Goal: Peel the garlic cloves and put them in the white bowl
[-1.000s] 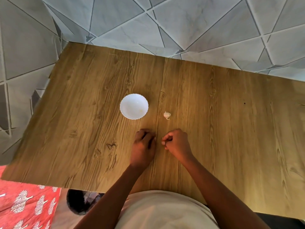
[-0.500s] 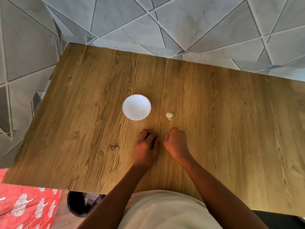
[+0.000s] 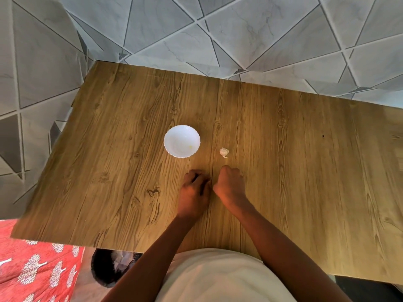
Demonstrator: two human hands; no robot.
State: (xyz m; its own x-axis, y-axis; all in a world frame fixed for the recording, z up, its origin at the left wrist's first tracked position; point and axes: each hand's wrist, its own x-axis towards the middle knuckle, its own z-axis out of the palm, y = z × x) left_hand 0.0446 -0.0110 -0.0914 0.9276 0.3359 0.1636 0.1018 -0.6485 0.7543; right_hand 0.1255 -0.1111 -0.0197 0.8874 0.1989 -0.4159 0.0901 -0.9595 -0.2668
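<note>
Head view: one bowl (image 3: 181,141), one garlic clove (image 3: 224,152) just right of it on table (image 3: 305,171). Left hand (image 3: 194,192) and right hand (image 3: 230,188) both curled, contents hidden — can't tell. Red cloth (image 3: 37,269) lower left.

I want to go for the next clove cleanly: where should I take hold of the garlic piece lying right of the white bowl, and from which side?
Probably pinch the rounded body of the garlic piece across its width, coming from above with the right hand, which is nearest, just in front of it. Its thin papery tail points toward you and would likely tear. It lies apart from the white bowl, so nothing crowds the fingers.
</note>
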